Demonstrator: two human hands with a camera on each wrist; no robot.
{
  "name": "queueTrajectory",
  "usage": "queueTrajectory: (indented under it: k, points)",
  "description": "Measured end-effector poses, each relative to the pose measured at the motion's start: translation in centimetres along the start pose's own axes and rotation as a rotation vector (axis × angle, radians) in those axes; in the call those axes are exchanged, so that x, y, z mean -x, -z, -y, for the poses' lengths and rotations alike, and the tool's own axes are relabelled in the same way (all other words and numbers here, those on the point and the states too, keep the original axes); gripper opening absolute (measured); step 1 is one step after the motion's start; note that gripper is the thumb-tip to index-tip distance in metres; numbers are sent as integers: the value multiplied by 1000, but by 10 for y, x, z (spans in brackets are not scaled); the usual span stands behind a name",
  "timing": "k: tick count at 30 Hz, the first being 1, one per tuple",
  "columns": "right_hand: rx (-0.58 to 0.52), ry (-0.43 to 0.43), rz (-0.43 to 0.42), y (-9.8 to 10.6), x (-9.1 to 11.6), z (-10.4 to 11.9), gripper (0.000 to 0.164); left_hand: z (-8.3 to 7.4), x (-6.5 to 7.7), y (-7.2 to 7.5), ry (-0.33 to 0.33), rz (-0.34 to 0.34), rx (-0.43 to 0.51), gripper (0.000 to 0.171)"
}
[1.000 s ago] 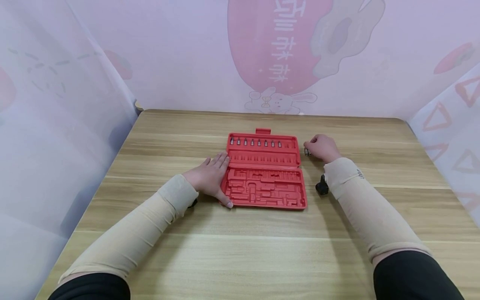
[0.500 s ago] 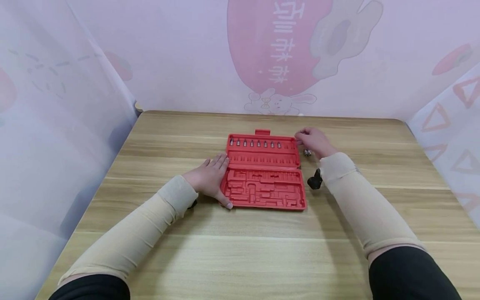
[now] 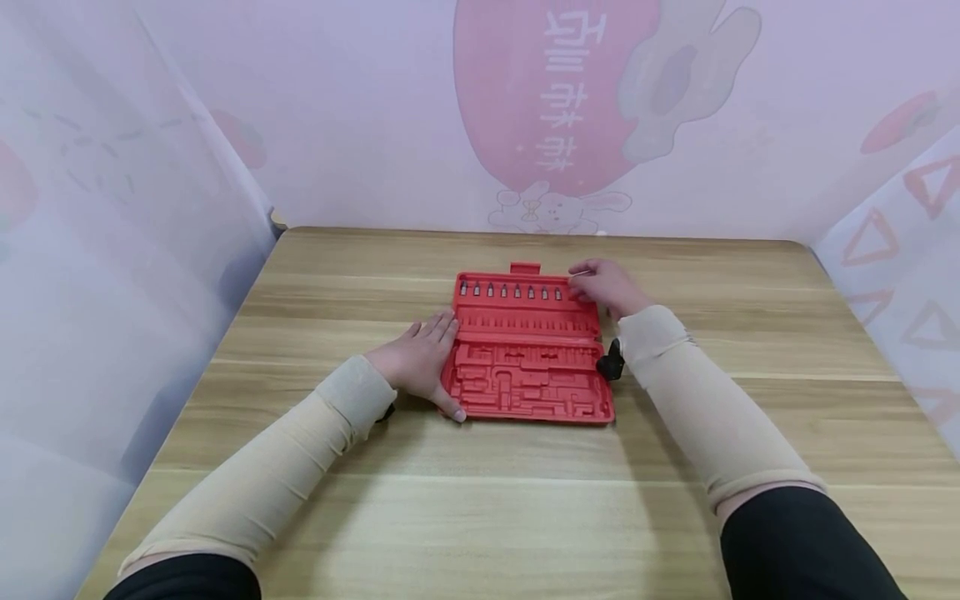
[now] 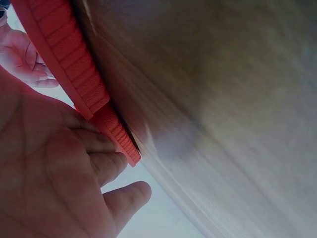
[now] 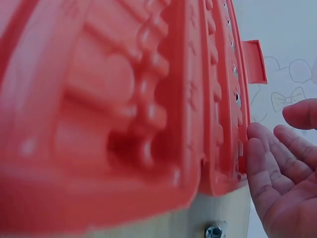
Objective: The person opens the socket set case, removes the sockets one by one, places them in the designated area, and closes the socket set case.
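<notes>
An open red plastic tool case [image 3: 525, 339] lies flat on the table. A row of small silver metal pieces with narrow dark tips [image 3: 517, 291], like bits or sockets, stands in slots along its far half. My left hand [image 3: 422, 354], fingers straight and thumb spread, rests against the case's left edge. In the left wrist view its fingers [image 4: 124, 198] touch the ribbed side. My right hand [image 3: 609, 287] is over the far right corner, just right of the row, with fingertips [image 5: 256, 148] close together at the case's rim. Whether a small piece sits between them is hidden.
The wooden table [image 3: 375, 517] extends all round the case. A loose metal socket-like piece [image 5: 214, 231] lies right of the case, visible in the right wrist view. A latch tab [image 3: 525, 267] sticks out from the far edge. Behind stands a printed cloth backdrop [image 3: 360, 125].
My right hand has moved left, from the loose metal pieces on the table to the case's far right corner. The left hand stays in place.
</notes>
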State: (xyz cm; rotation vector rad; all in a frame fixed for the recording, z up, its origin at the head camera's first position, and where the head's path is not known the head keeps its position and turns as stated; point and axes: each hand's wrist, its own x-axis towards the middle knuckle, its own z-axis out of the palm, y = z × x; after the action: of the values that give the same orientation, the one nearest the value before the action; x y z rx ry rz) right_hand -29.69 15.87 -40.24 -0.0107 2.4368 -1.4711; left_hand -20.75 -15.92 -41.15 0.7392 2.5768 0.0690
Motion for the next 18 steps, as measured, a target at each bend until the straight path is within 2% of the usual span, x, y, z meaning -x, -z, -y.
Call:
queueTrajectory:
  k: [9,18]
  points:
    - [1,-21,-4,-10,-9,-3,41,-1,-1,-1,-4,-6,-15,149]
    - [190,-32,9,-12,-15,0,39,-1,-1,-1,2,-2,-13,149]
